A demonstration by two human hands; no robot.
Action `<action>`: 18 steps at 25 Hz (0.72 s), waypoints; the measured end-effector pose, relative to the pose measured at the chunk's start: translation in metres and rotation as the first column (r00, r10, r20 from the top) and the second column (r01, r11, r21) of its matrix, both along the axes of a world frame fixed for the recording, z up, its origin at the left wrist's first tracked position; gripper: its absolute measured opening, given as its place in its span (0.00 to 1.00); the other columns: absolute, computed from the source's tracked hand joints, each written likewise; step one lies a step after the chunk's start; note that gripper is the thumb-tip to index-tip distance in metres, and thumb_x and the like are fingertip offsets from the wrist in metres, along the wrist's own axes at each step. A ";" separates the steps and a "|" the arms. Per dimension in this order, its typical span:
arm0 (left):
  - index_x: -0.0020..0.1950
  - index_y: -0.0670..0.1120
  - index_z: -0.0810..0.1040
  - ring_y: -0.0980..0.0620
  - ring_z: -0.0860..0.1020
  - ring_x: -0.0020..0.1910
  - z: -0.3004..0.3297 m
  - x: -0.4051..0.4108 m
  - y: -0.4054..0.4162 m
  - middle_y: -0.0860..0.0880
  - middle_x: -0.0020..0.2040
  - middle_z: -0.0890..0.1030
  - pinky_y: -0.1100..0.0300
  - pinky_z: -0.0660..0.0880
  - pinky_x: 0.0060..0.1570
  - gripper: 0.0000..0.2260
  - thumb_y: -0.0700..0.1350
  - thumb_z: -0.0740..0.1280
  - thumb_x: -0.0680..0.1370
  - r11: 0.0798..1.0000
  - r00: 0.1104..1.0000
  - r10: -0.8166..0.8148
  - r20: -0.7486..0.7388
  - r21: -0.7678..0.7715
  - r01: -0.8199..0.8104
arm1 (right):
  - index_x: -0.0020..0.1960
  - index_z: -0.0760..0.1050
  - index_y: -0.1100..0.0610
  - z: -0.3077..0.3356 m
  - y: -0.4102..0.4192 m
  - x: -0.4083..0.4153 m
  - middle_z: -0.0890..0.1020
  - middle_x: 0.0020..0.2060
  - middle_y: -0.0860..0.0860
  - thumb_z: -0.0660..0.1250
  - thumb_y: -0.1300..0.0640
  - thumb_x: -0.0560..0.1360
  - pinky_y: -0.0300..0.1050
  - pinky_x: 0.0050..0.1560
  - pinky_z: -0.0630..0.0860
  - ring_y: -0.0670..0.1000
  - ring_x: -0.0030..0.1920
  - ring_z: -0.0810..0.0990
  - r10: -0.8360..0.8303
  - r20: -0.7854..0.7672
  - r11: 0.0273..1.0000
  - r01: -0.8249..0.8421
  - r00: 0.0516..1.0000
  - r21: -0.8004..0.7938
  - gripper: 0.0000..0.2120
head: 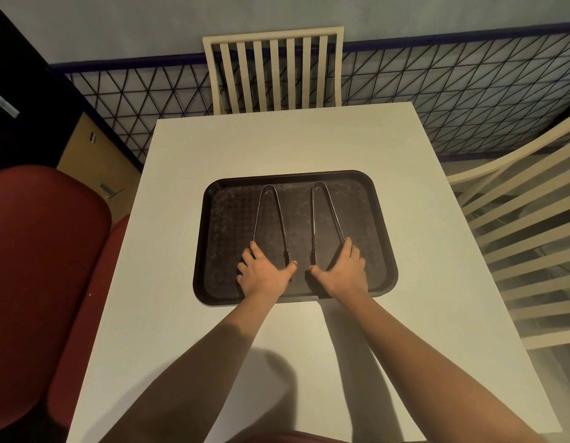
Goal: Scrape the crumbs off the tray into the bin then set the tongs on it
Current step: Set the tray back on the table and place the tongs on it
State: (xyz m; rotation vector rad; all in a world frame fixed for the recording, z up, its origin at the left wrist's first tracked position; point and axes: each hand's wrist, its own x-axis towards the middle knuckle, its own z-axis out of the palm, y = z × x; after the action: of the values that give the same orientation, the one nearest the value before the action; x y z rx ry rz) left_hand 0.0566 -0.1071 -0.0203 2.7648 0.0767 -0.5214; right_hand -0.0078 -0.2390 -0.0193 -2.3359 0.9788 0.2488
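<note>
A black tray [227, 225] lies in the middle of the white table [277, 139], its surface dusted with fine pale crumbs. Two metal tongs lie flat on it side by side, bends pointing away from me: the left tongs [268, 186] and the right tongs [318, 183]. My left hand [264, 274] is palm down over the near ends of the left tongs, thumb on the inner arm and fingers on the outer arm. In the same way, my right hand [342, 270] spans the near ends of the right tongs. No bin is in view.
A cream slatted chair [272, 68] stands at the table's far side and another [517, 219] at the right. A red padded seat [37, 266] is close on the left, with a cardboard box [92, 155] behind it. A black wire fence runs along the wall.
</note>
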 end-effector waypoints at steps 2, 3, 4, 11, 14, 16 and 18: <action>0.76 0.46 0.48 0.40 0.62 0.70 0.001 -0.002 -0.001 0.43 0.74 0.58 0.46 0.65 0.66 0.46 0.66 0.66 0.69 1.000 1.000 0.004 -0.007 -0.001 -0.004 | 0.75 0.44 0.58 0.000 0.001 -0.001 0.58 0.73 0.56 0.68 0.41 0.70 0.54 0.65 0.65 0.60 0.70 0.59 -0.001 0.002 1.000 0.001 1.000 -0.002 0.47; 0.76 0.46 0.48 0.40 0.62 0.70 0.001 -0.002 -0.001 0.43 0.74 0.57 0.46 0.65 0.66 0.46 0.66 0.66 0.69 1.000 1.000 0.001 -0.006 0.001 -0.001 | 0.75 0.44 0.58 -0.001 0.000 -0.001 0.58 0.73 0.57 0.68 0.41 0.70 0.54 0.65 0.65 0.60 0.70 0.59 -0.001 0.004 1.000 0.001 1.000 0.000 0.47; 0.76 0.46 0.48 0.40 0.62 0.70 0.001 -0.003 -0.001 0.43 0.74 0.58 0.46 0.65 0.66 0.46 0.66 0.65 0.69 1.000 1.000 -0.004 -0.005 0.002 0.004 | 0.75 0.44 0.58 -0.001 0.000 -0.001 0.58 0.73 0.57 0.68 0.41 0.70 0.54 0.65 0.65 0.60 0.70 0.59 0.000 0.003 1.000 0.000 1.000 0.001 0.47; 0.75 0.47 0.48 0.40 0.62 0.69 0.000 -0.003 0.002 0.43 0.74 0.58 0.45 0.64 0.65 0.46 0.66 0.67 0.68 1.000 1.000 -0.008 -0.002 -0.008 0.008 | 0.75 0.44 0.58 -0.001 0.003 -0.006 0.57 0.73 0.57 0.68 0.41 0.70 0.53 0.65 0.65 0.60 0.70 0.59 0.003 0.008 1.000 -0.003 1.000 -0.009 0.47; 0.75 0.47 0.48 0.40 0.62 0.70 0.001 -0.004 0.003 0.43 0.74 0.58 0.45 0.64 0.66 0.46 0.66 0.67 0.68 1.000 1.000 -0.011 0.000 -0.004 0.011 | 0.75 0.44 0.58 -0.002 0.004 -0.007 0.58 0.73 0.56 0.68 0.40 0.70 0.53 0.65 0.65 0.60 0.70 0.59 0.002 0.008 1.000 -0.002 1.000 -0.013 0.47; 0.75 0.47 0.47 0.40 0.62 0.70 0.002 -0.004 0.002 0.43 0.74 0.58 0.45 0.64 0.66 0.46 0.66 0.66 0.68 1.000 1.000 -0.014 -0.005 -0.008 0.014 | 0.75 0.44 0.58 -0.002 0.004 -0.006 0.58 0.73 0.56 0.68 0.40 0.70 0.54 0.65 0.65 0.60 0.70 0.59 -0.003 0.008 1.000 0.003 1.000 -0.015 0.47; 0.75 0.47 0.47 0.40 0.62 0.70 0.002 -0.005 0.002 0.43 0.74 0.58 0.45 0.64 0.66 0.46 0.66 0.66 0.68 1.000 1.000 -0.008 -0.008 -0.006 0.008 | 0.75 0.44 0.57 -0.002 0.004 -0.006 0.57 0.73 0.56 0.68 0.40 0.70 0.54 0.65 0.65 0.60 0.70 0.59 -0.006 0.006 1.000 0.006 1.000 -0.014 0.47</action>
State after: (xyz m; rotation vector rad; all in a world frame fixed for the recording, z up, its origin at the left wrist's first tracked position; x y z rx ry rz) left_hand 0.0520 -0.1052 -0.0182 2.7589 0.0658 -0.5339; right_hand -0.0135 -0.2351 -0.0214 -2.3446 0.9876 0.2331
